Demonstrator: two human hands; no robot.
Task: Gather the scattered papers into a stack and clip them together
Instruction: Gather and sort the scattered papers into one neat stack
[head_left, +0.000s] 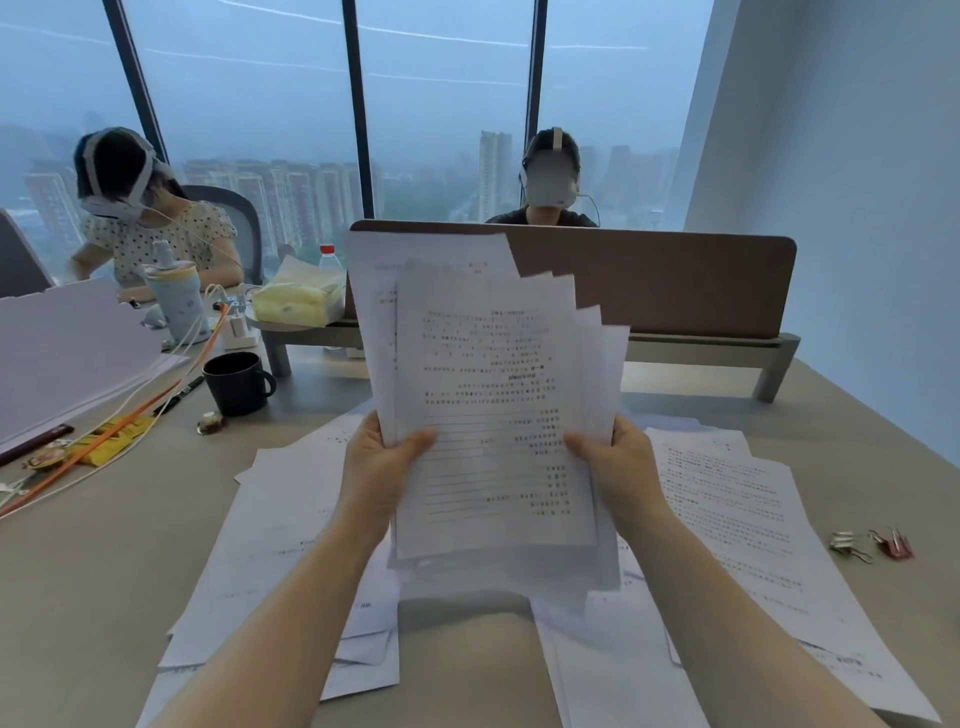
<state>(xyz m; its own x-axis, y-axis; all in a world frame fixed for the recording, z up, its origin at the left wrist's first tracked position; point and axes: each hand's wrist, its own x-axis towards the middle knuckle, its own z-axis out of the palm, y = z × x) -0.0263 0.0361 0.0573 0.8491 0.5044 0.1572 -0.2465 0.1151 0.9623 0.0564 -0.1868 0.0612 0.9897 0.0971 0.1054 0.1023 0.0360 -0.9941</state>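
- At the far left of the frame, a thick pile of blank white sheets lies on the beige tabletop, with an orange cable running across beside it.
- Just right of that, a black ceramic mug stands upright, near a small foil-wrapped sweet.
- Left of centre, loose printed white pages lie overlapping on the tabletop.
- The left hand grips the left edge of a fanned bundle of printed white papers, fingers clamped on it, thumb across the front page.
- The bundle is held upright above the tabletop in the middle of the frame, its sheets uneven at the top.
- The right hand clamps the bundle's right edge in the same way.
- Right of centre, more scattered printed pages lie on the tabletop.
- At the far right, a few metal binder clips, silver and pink, lie close together on the bare tabletop.
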